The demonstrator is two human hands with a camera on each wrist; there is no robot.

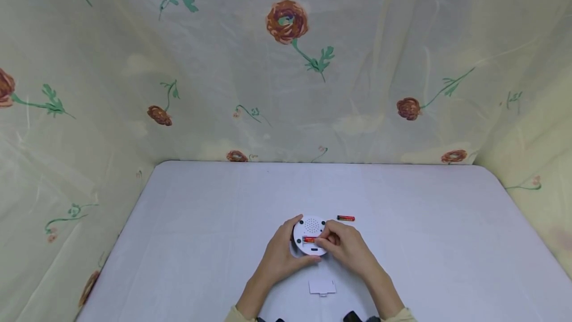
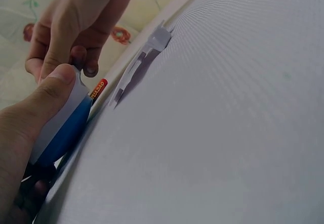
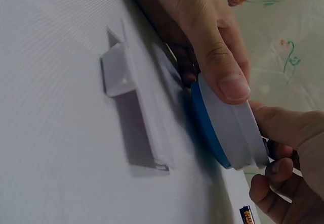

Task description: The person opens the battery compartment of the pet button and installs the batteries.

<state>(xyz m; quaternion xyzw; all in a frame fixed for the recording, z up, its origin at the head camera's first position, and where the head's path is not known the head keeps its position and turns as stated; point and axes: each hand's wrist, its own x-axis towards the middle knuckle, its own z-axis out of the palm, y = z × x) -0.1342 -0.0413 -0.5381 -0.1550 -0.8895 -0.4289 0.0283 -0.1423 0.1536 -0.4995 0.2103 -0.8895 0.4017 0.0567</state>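
Note:
My left hand (image 1: 282, 251) grips a round white device (image 1: 312, 224) with a blue body by its left side, fingers behind and thumb along the near edge. Its perforated back faces up, showing small dark feet and a battery compartment. A red battery (image 1: 309, 239) lies in that compartment. My right hand (image 1: 347, 243) pinches at the battery's right end with thumb and curled fingers, which hide that end. In the right wrist view, the left thumb (image 3: 234, 86) lies on the device's white rim, beside the right hand's fingers.
A second red and black battery (image 1: 346, 218) lies on the white table (image 1: 201, 212) beyond my right hand. The white battery cover (image 1: 322, 286) lies nearer me, between the forearms. Flower-patterned cloth (image 1: 348, 88) hangs behind the table and along its sides.

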